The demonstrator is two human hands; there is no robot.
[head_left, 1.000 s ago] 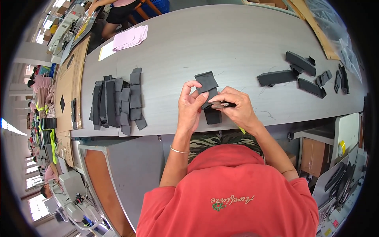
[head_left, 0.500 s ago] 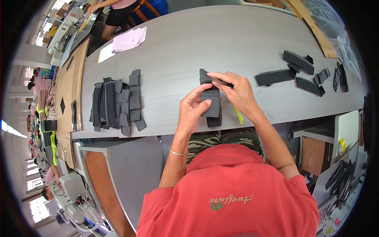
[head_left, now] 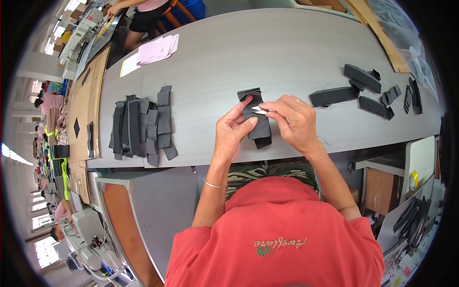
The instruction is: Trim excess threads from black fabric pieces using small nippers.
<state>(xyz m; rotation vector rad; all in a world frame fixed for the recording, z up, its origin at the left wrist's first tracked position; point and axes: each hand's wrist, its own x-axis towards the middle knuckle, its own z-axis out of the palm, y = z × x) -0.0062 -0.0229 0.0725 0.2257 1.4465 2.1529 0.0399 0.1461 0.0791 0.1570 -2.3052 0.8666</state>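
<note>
My left hand (head_left: 231,131) is closed on a dark grey fabric strip (head_left: 261,130), its thumb pressed on top and its index finger at a folded upper part. The strip lies over the table in front of me, with a loose thread at its far end. In my right hand (head_left: 297,125) is a pair of thread snips (head_left: 259,110), pinched between thumb and fingers. Their pale pointed blades reach left over the middle of the strip; the handle is hidden by the hand.
Left on the grey table (head_left: 215,48) lies a pile of dark fabric strips (head_left: 138,126), with pink sheets (head_left: 158,49) beyond. Several loose dark pieces (head_left: 334,96) are at the right. Cardboard (head_left: 88,105) borders the left edge. Another person (head_left: 141,24) sits at far left.
My right hand has moved slightly right and nearer me, and the snips' blades now show. The strip's far end is folded over. A yellow-green strip below my right hand is out of sight.
</note>
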